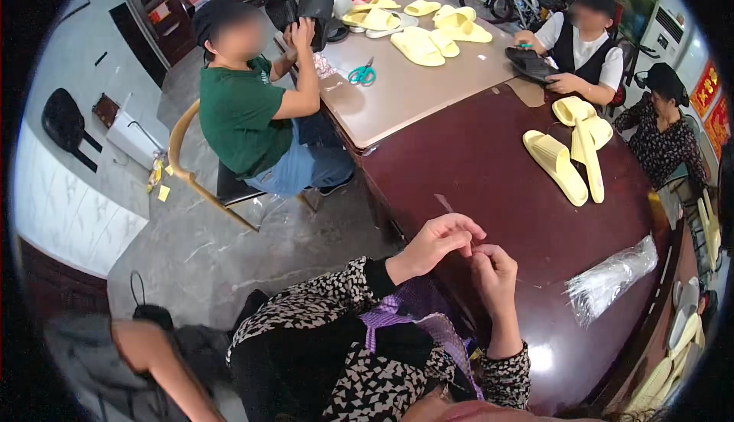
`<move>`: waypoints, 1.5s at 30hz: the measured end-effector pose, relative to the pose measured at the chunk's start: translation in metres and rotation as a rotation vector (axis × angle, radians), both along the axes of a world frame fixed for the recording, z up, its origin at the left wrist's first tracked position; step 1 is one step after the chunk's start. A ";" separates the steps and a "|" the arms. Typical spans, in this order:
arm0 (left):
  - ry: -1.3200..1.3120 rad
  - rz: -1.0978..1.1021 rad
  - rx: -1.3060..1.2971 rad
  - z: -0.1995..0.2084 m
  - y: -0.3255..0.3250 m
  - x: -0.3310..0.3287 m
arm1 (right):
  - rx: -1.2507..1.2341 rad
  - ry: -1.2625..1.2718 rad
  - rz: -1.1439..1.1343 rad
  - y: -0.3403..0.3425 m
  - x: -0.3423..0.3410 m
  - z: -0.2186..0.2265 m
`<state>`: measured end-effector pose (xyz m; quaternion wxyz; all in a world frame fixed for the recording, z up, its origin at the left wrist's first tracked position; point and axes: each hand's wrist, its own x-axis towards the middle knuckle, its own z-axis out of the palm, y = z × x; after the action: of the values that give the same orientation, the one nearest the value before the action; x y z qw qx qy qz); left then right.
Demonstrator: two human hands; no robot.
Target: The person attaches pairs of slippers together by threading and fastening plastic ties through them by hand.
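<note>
Over the near edge of the dark red table (pixel 451 162), my left hand (pixel 437 248) and my right hand (pixel 497 277) meet, fingertips almost touching. Both are closed in a pinch. Whatever lies between the fingertips is too small and thin to make out. A thin strip (pixel 443 202) shows just beyond my left hand. Right of my hands lies a clear plastic bundle (pixel 612 278) of thin strands. Farther off on the same table rest several pale yellow slide slippers (pixel 556 168). Purple mesh fabric (pixel 390 317) hangs below my wrists.
A beige tabletop (pixel 428 105) adjoins, bearing more yellow slippers (pixel 419 46) and teal-handled scissors (pixel 362 75). At left, a person in green (pixel 241 116) holds black slippers (pixel 313 5). Across sits someone with a black slipper (pixel 530 66). Another person (pixel 664 124) sits at right; an arm (pixel 164 365) shows lower left.
</note>
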<state>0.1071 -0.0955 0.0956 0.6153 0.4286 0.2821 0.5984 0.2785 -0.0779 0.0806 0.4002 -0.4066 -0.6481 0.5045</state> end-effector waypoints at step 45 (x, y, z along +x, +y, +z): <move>1.386 0.414 0.495 -0.022 0.099 -0.065 | -0.441 0.980 -0.447 0.061 0.065 -0.040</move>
<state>0.0418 0.0032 0.0741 0.0588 0.7698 0.5361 0.3415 0.3439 -0.0165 0.0401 0.6560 -0.3266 -0.1653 0.6600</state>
